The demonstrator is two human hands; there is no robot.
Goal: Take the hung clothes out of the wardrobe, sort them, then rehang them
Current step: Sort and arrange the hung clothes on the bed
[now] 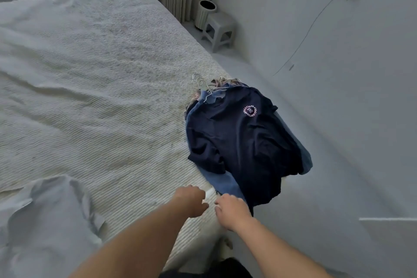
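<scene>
Head view: a pile of hung clothes (246,142), topped by a navy T-shirt with a round pink chest logo (243,133) over blue denim garments, lies at the right edge of a bed covered in a cream ribbed blanket (90,86), the metal wire hanger hooks (200,82) bunched at its far end. At the pile's near end, the person's left hand (191,201) curls its fingers round a small white piece that cannot be identified. The right hand (232,210), fingers bent, rests on the denim hem; whether it grips the cloth cannot be told.
</scene>
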